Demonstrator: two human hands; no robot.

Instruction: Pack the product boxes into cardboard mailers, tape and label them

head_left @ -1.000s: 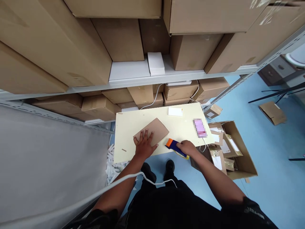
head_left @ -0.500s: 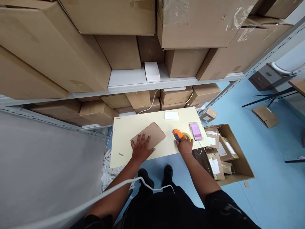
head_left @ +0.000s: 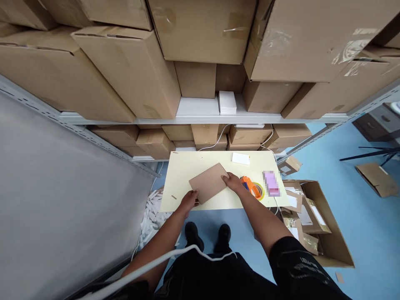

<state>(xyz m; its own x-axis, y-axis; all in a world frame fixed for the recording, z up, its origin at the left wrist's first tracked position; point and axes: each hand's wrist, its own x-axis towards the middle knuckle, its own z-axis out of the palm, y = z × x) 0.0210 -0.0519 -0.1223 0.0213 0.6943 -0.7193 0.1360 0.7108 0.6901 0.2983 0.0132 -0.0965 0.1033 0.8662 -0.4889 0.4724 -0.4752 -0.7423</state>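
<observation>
Over the pale yellow table (head_left: 178, 173) a flat brown cardboard piece (head_left: 208, 183) lies at an angle between my hands. My left hand (head_left: 189, 201) grips its lower left edge, fingers closed around it. At the right edge, near the upper corner, my right hand (head_left: 231, 182) pinches the cardboard with thumb and fingers. Just right of that hand, an orange tape dispenser (head_left: 251, 187) with a yellow tape roll rests on the table, touched by neither hand. Whether the cardboard is a folded box or a single sheet, I cannot tell.
A white card-like item (head_left: 241, 158) and a blurred pink phone-like object (head_left: 271, 183) lie on the table. A large open carton (head_left: 336, 237) of small packed boxes stands at the right. Shelves (head_left: 200, 119) with cardboard boxes rise behind. Paper scraps (head_left: 153, 216) are heaped at the left.
My right hand has let go of the tape dispenser and moved left onto the cardboard. My left hand has gone from lying flat on it to gripping its edge. The view has shifted.
</observation>
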